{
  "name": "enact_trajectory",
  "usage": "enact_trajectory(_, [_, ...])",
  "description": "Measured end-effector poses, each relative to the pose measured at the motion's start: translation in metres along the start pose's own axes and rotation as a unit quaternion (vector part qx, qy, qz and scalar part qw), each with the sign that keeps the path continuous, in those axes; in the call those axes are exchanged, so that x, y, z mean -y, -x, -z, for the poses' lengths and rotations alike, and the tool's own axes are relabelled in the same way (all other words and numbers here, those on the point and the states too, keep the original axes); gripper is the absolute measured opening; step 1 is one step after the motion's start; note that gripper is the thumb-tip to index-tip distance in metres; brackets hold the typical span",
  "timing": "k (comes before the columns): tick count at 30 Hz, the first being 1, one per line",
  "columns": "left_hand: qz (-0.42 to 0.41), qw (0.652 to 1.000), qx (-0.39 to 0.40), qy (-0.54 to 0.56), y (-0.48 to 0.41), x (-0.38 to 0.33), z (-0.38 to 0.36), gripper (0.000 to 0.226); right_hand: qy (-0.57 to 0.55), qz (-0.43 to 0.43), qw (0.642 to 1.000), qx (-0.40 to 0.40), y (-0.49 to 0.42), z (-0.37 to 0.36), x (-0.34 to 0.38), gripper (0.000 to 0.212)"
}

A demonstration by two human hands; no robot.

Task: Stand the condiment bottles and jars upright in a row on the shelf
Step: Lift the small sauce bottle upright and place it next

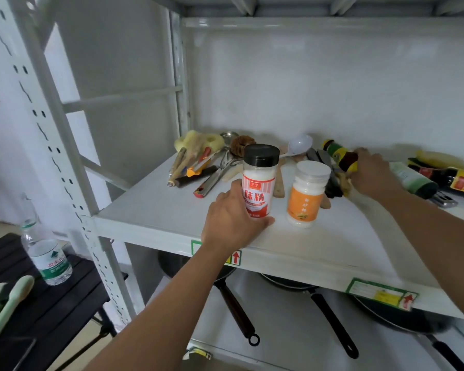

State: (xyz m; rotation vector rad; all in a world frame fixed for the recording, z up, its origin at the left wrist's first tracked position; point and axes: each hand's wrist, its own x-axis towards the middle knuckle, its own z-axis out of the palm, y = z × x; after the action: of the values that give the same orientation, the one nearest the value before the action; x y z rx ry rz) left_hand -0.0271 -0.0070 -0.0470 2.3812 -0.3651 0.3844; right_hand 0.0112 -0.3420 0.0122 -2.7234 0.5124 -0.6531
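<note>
On the white shelf [156,210], my left hand [231,223] grips a red-labelled jar [259,180] with a black cap, upright near the front edge. Just to its right an orange-labelled jar [307,194] with a white lid stands upright by itself. Further back, my right hand [373,172] is closed on a dark bottle [339,155] with a green and yellow label, tilted with its cap pointing back-left. At the far right a green-capped white bottle [413,180] and a dark sauce bottle [450,178] with a red and yellow label lie on their sides.
Kitchen utensils, a brush and a white spoon [299,144] lie piled at the back of the shelf. Frying pans [314,293] sit on the lower shelf. To the left, a water bottle [47,258] and green tongs [3,306] rest on a black table beside the rack's upright post [65,156].
</note>
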Motion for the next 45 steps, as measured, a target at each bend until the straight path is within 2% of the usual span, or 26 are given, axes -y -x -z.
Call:
enact_trajectory(3, [-0.006,1.000,0.000,-0.007,0.002,-0.001,0.003,0.088,-0.183,-0.013,0.983,-0.011,0.015,0.019,0.011,0.059])
enact_trajectory(6, [-0.001,1.000,0.013,-0.004,0.003,-0.004,0.007,0.088,-0.366,-0.060,0.928,-0.020,0.049,0.037,0.027,0.056])
enact_trajectory(8, [0.004,1.000,0.023,0.000,0.005,-0.007,0.010,0.088,-0.433,-0.085,0.897,-0.023,0.073,0.042,0.030,0.055])
enact_trajectory(10, [0.002,0.999,0.032,0.006,0.007,-0.009,0.013,0.087,-0.459,-0.083,0.884,-0.019,0.097,0.048,0.028,0.053])
enact_trajectory(16, [0.015,0.998,0.050,0.019,0.009,-0.008,0.015,0.086,-0.475,-0.027,0.880,0.002,0.157,0.051,0.022,0.054])
enact_trajectory(21, [0.014,0.999,0.043,0.029,0.008,-0.008,0.013,0.086,-0.458,-0.046,0.888,-0.010,0.168,0.044,0.016,0.064])
enact_trajectory(25, [0.016,0.998,0.043,0.033,0.004,-0.005,0.010,0.087,-0.477,-0.050,0.878,-0.002,0.169,0.039,0.018,0.073])
enact_trajectory(29, [0.017,0.998,0.040,0.033,0.000,-0.002,0.006,0.088,-0.454,-0.035,0.890,-0.002,0.166,0.027,0.018,0.070])
enact_trajectory(34, [0.022,0.998,0.043,0.033,-0.003,0.000,0.004,0.091,-0.429,-0.013,0.902,0.036,0.163,0.024,0.018,0.075])
enact_trajectory(38, [0.023,0.998,0.046,0.034,-0.002,-0.001,0.005,0.092,-0.375,0.003,0.925,0.061,0.156,0.029,0.010,0.069])
enact_trajectory(42, [0.019,0.998,0.045,0.030,-0.001,0.001,0.005,0.093,-0.380,-0.017,0.922,0.069,0.156,0.027,-0.001,0.058])
enact_trajectory(45, [0.020,0.998,0.045,0.028,-0.001,0.001,0.004,0.094,-0.379,-0.028,0.922,0.068,0.157,0.025,-0.002,0.057])
